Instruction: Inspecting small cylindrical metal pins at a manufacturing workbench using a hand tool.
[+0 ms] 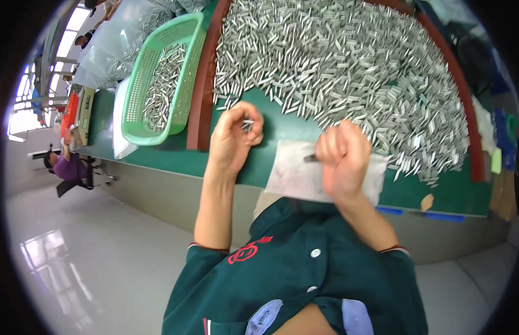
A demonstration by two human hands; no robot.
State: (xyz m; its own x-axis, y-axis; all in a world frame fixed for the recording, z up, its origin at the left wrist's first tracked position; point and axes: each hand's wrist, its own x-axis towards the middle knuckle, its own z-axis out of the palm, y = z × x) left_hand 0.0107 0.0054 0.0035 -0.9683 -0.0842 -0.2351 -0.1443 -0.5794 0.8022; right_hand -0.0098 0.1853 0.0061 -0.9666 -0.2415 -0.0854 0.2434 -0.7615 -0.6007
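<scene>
Metal pins (247, 123) sit pinched in your left hand (232, 139) at centre frame. Your right hand (342, 159) is fisted around a dark tool (311, 158) over the white sheet (296, 176).

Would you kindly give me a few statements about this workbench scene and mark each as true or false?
1. The left hand pinches small silver metal pieces. True.
2. The mint-green perforated plastic basket is empty. False: it holds a layer of metal pieces.
3. A large heap of short silver metal pieces covers the green tabletop. True.
4. The right hand rests flat and open on the table. False: it is closed, holding a thin dark tool over a white cloth sheet.
</scene>
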